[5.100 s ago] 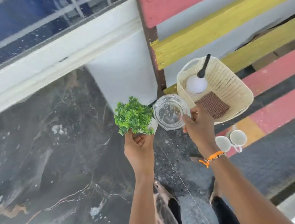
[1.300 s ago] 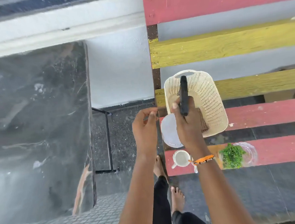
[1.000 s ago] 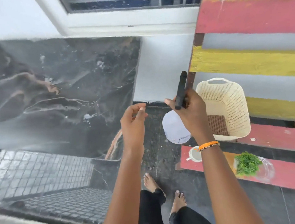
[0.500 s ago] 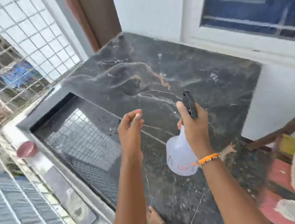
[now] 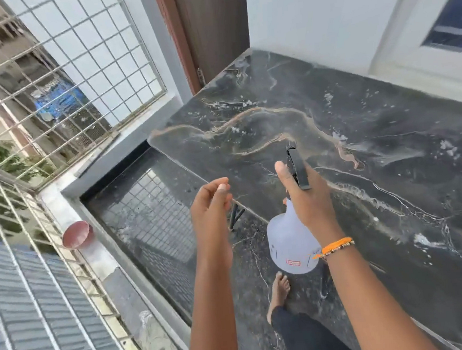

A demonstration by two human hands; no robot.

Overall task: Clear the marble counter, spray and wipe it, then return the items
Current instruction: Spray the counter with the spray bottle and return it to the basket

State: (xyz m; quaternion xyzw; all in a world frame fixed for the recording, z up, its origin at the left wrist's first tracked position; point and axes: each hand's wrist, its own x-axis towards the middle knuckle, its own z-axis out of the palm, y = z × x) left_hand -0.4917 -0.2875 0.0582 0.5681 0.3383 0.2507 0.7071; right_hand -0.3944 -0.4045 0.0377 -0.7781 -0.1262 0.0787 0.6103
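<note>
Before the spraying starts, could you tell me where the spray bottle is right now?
The spray bottle hangs from the right hand at the centre of the head view, at the near edge of the marble counter, right of the empty left hand.

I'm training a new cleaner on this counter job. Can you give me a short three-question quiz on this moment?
1. True or false: the left hand holds a cloth.
2. Which hand grips the spray bottle? A) left B) right C) both
3. Fill in: the bottle's nozzle points toward the marble ____.

Key: 1. False, it is empty. 2. B, the right hand. 3. counter.
</note>
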